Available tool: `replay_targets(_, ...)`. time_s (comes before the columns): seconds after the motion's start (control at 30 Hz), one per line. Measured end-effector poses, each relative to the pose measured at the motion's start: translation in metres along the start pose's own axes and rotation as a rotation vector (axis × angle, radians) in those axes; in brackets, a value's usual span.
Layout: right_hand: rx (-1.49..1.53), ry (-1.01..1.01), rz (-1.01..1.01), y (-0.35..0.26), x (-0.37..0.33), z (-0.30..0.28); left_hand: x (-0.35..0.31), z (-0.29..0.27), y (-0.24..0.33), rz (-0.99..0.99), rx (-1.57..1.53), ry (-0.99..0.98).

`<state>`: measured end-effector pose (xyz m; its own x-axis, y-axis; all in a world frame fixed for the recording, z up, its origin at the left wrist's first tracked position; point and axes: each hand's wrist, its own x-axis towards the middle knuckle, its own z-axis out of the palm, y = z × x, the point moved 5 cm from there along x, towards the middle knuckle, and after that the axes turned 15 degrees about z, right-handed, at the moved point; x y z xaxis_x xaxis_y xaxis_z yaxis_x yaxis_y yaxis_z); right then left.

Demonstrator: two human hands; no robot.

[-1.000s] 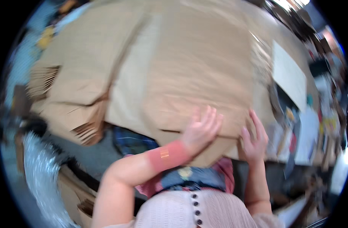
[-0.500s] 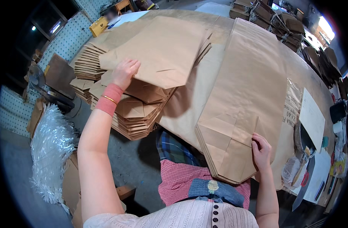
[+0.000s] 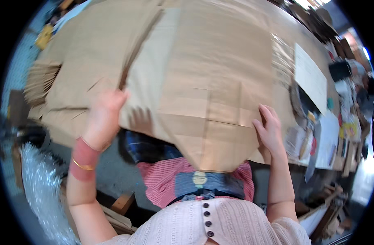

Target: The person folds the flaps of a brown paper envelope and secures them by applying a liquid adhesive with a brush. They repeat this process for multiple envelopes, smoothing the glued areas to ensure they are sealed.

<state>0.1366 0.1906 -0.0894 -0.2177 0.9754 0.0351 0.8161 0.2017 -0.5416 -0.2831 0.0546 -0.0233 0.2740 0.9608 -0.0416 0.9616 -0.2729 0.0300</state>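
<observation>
Flat brown paper sacks with folded bottom ends (image 3: pixel 219 141) lie in front of me, their near end over the table edge. Beside their right edge is my right hand (image 3: pixel 270 128), thumb and fingers apart, the fingertips near or touching the paper. At the left, my left hand (image 3: pixel 104 116), blurred by motion, is over the near right corner of another stack of brown paper sacks (image 3: pixel 89 53). Its fingers are smeared, so I cannot make out whether it grips any paper. A shadow of a hand falls on the pale surface between the two stacks.
Fanned sack edges (image 3: pixel 42 83) show at the far left. On the right of the table lie a white board (image 3: pixel 311 77), a knife blade (image 3: pixel 313 151) and assorted small items. Shiny clear plastic strands (image 3: pixel 42 188) hang at lower left.
My left hand has moved toward me and right, and the raised left sack now lies lower. My right hand has shifted off the sack's face to its right edge. The view has shifted.
</observation>
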Motion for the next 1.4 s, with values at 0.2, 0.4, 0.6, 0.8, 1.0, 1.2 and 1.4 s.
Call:
replay_targets(0.2, -0.008, -0.089, 0.028, -0.019, 0.036, 0.027, 0.134, 0.067, 0.085, -0.028, -0.456, 0.245)
replay_targets(0.4, -0.161, -0.588, 0.049, -0.006, 0.056, 0.009, 0.16, 0.067, 0.054, 0.113, -0.437, -0.257)
replay_targets(0.6, -0.615, -0.441, -0.272, -0.041, 0.012, 0.013, 0.108, 0.063, 0.112, 0.013, 0.121, -0.317)
replay_targets(0.8, -0.099, -0.325, -0.387, -0.066, -0.034, 0.068, 0.099, 0.092, 0.181, 0.36, -0.298, 0.031)
replay_targets(1.0, -0.153, -0.15, -0.188, -0.021, -0.043, 0.026, 0.061, 0.089, 0.117, 0.116, -0.249, 0.005)
replay_targets(1.2, 0.51, -0.311, 0.101, 0.009, 0.02, 0.025, 0.1, 0.067, 0.079, 0.025, -1.055, 0.186)
replay_targets(1.4, 0.497, -0.153, 0.04, 0.008, 0.028, 0.036, 0.128, 0.05, 0.129, 0.012, -0.397, 0.56)
